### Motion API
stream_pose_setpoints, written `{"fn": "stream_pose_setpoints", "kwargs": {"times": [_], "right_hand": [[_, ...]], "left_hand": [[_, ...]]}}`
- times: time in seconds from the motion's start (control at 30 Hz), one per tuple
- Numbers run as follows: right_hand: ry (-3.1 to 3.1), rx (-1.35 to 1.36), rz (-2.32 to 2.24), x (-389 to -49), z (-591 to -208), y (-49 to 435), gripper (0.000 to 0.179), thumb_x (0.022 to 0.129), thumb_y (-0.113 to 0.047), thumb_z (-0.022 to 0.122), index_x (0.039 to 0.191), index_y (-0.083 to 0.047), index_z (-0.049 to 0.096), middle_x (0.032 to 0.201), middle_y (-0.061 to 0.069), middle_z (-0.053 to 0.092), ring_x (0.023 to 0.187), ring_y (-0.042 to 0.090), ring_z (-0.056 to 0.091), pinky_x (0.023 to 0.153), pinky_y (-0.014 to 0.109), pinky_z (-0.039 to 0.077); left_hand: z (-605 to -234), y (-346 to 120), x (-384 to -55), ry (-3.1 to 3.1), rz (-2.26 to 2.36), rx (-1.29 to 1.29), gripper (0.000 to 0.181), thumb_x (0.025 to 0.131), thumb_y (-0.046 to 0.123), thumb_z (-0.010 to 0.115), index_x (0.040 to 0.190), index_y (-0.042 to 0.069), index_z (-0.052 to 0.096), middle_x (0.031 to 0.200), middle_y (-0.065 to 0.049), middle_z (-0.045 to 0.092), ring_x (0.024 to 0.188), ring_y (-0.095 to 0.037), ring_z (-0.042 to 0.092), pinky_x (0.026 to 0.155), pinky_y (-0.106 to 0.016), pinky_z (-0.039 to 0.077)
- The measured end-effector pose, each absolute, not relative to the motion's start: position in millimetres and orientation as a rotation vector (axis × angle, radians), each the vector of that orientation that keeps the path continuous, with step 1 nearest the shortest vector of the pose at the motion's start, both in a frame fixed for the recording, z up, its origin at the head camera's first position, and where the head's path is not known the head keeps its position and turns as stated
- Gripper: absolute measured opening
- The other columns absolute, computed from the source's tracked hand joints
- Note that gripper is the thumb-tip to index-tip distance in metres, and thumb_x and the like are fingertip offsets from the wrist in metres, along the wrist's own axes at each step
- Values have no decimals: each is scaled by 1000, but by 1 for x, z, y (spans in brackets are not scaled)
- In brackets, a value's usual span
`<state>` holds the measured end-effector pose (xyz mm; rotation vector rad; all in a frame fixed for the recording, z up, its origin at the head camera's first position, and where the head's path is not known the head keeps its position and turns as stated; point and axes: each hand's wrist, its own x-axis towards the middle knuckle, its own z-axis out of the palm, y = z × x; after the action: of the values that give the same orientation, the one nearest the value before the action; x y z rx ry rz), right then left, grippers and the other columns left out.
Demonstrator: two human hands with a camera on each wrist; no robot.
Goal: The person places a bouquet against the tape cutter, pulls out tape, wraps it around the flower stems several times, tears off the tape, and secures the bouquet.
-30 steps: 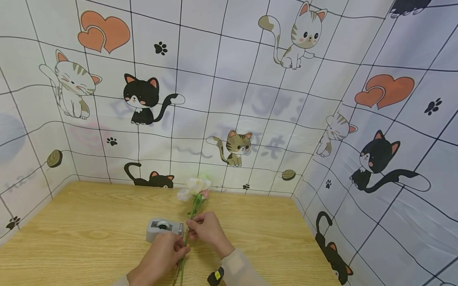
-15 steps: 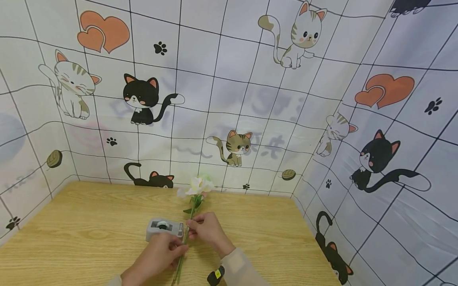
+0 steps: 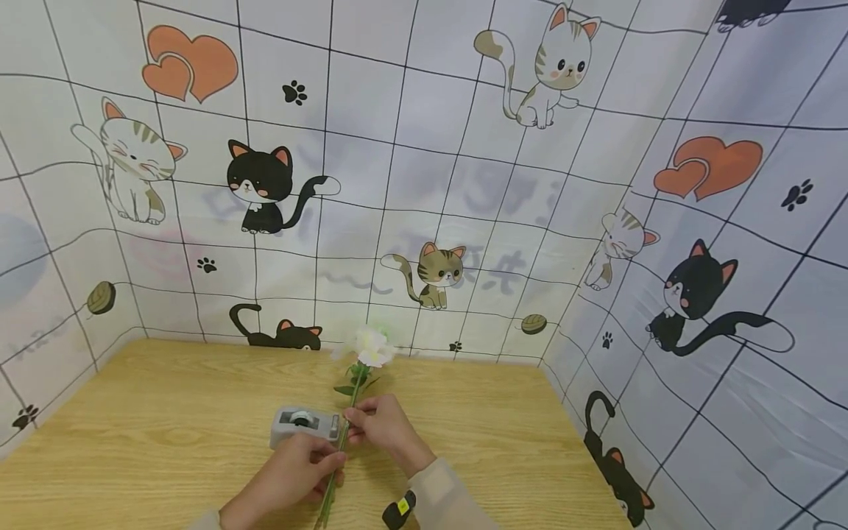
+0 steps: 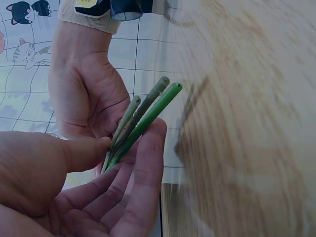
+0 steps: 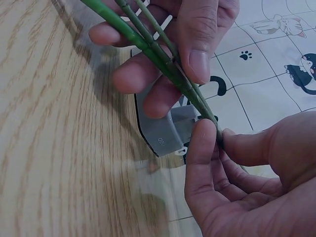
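Note:
A small bunch of flowers with white blooms (image 3: 372,346) and green leaves lies pointing away from me in the head view. My right hand (image 3: 384,427) pinches its stems below the leaves, thumb against fingertips. Lower down, my left hand (image 3: 298,467) holds the same stems between thumb and fingers. Three green stems (image 4: 143,113) stick out past the left fingers in the left wrist view, their cut ends fanned slightly apart. In the right wrist view the stems (image 5: 163,61) converge at the right thumb and forefinger. A grey tape dispenser (image 3: 285,427) stands just left of the stems, partly behind the left hand.
The wooden table (image 3: 165,419) meets a wall covering (image 3: 371,169) printed with cats and grid lines at the back. A similar covering runs along the right side. A black wrist device with a yellow label (image 3: 400,509) sits by the right sleeve.
The blooms have turned, with the white one now facing more forward and the pink one out of sight. My left hand has shifted slightly left, and the stem ends sit closer together.

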<state>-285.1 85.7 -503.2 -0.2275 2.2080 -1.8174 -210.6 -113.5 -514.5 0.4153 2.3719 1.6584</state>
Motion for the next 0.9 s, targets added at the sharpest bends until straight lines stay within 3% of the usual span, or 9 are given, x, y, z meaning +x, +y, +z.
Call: {"fn": "stream_pose_setpoints", "kwargs": {"times": [0.3, 0.6, 0.9], "right_hand": [[2201, -245, -1806, -284, -504, 85, 20, 115, -8, 74, 117, 9, 83, 89, 9, 80, 72, 11, 73, 70, 25, 70], [2198, -240, -1789, -285, -507, 85, 22, 116, -15, 75, 118, 4, 86, 90, 8, 81, 74, 11, 75, 69, 25, 69], [2226, -255, -1808, -279, -500, 83, 21, 113, -12, 77, 108, 7, 84, 81, 11, 80, 64, 9, 71, 61, 20, 64]], "left_hand": [[-513, -113, -208, 2389, 1656, 392, 17, 113, 10, 75, 104, -3, 81, 87, -8, 85, 71, -14, 77, 59, -28, 67], [-509, -109, -207, 2493, 1597, 397, 17, 112, 8, 77, 97, 2, 82, 83, -4, 83, 68, -11, 73, 55, -23, 62], [-510, -105, -208, 2584, 1576, 487, 13, 108, 4, 80, 97, -2, 83, 80, -5, 83, 64, -12, 74, 52, -20, 60]]}}
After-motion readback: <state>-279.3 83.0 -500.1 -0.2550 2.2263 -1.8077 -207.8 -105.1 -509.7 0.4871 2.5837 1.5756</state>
